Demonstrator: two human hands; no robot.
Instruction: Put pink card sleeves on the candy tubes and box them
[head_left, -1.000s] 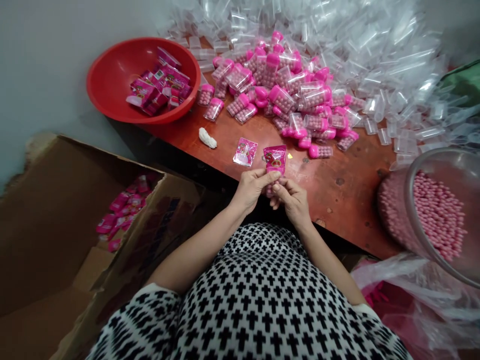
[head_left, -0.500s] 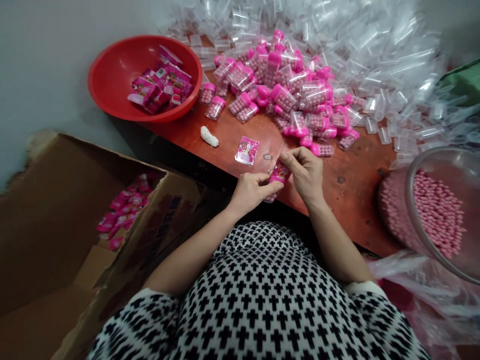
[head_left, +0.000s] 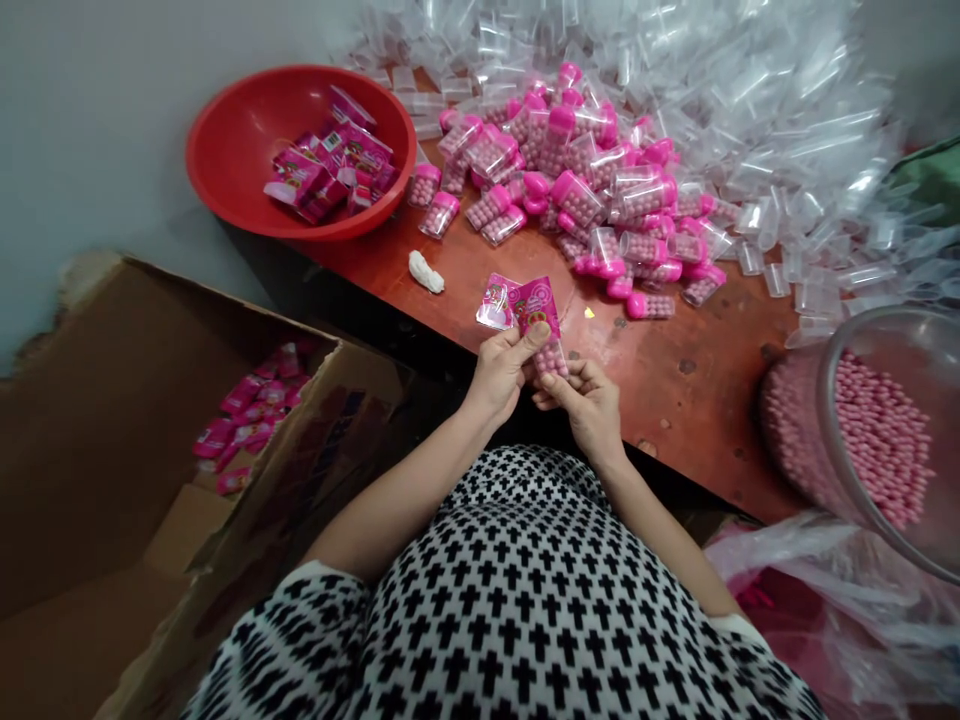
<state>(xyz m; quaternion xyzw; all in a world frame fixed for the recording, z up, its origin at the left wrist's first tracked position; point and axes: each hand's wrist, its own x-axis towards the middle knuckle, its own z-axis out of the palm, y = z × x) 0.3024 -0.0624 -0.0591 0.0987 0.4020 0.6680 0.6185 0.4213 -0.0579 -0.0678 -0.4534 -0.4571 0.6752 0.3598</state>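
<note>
Several shiny pink packets (head_left: 330,170) are lying in a round red plastic bowl (head_left: 229,130), seemingly for containment. Your left hand (head_left: 498,374) is pinching a pink printed packet (head_left: 538,297) at the top of a clear plastic bottle of pink beads (head_left: 551,358) — apparently for alignment — while your right hand (head_left: 595,408) is pinching its lower end, near the reddish-brown table (head_left: 705,400).

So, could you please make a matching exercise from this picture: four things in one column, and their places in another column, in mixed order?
1. red bowl
2. nearest filled tube
3. cardboard box
4. clear tub

A. at lower left
B. in the left hand and right hand
C. at the right edge
D. at upper left

Pairs: 1-D; 2-B; 3-A; 4-C
</note>
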